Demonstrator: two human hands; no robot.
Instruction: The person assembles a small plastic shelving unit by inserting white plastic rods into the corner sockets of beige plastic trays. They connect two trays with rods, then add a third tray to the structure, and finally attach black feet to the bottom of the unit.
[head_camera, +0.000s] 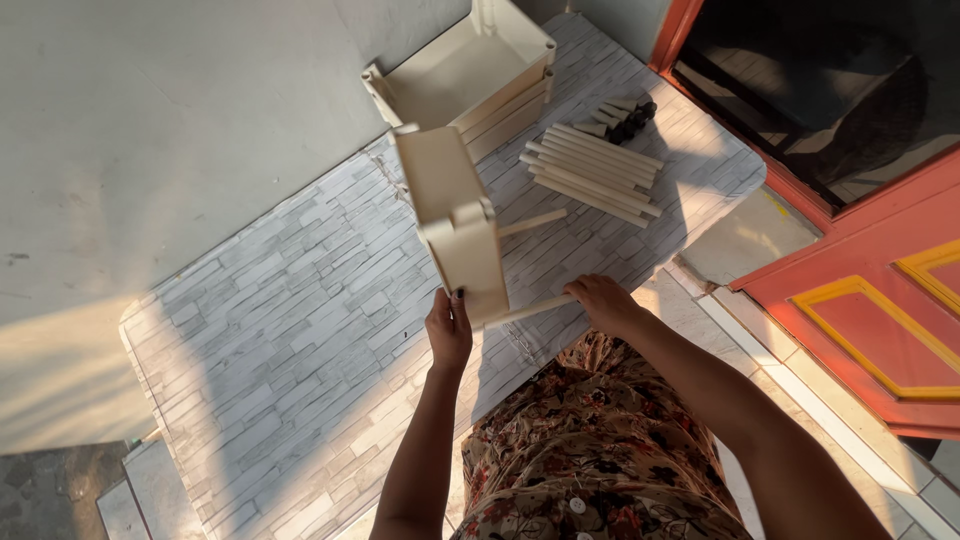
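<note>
My left hand (449, 331) grips the near corner of a cream plastic shelf tray (452, 215), which is held up on its edge above the table. My right hand (604, 301) holds a cream tube (530, 310) that sticks out of the tray's near corner. A second tube (533, 222) projects from the tray's farther corner.
A table (300, 300) covered in a grey brick pattern stands against a pale wall. At its far end lie stacked cream trays (470, 75), a bundle of cream tubes (595, 170) and several short dark-ended pieces (625, 115). A red door (880, 300) stands at the right.
</note>
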